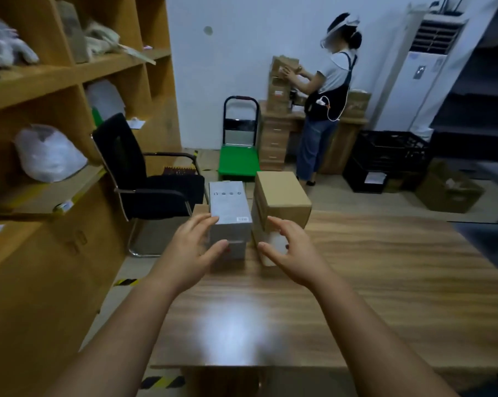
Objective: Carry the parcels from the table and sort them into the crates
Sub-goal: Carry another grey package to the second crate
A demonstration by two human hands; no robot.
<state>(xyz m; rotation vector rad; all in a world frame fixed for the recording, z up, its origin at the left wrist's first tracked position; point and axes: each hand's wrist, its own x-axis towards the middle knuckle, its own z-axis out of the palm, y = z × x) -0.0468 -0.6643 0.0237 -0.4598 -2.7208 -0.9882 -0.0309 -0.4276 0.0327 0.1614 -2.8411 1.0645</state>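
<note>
open hands at two parcels

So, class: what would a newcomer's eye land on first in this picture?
Two bare hands, left hand and right hand, reach for a grey box and a cardboard box at the far edge of the wooden table. Behind, a person stacks boxes beside a green cart and black crates.

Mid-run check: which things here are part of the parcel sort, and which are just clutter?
Job:
- grey box, left hand reaching at it
- brown carton, right hand reaching at it
- wooden table
- black crates

Clutter:
- black chair
- green trolley
- shelf unit
- other person
</note>
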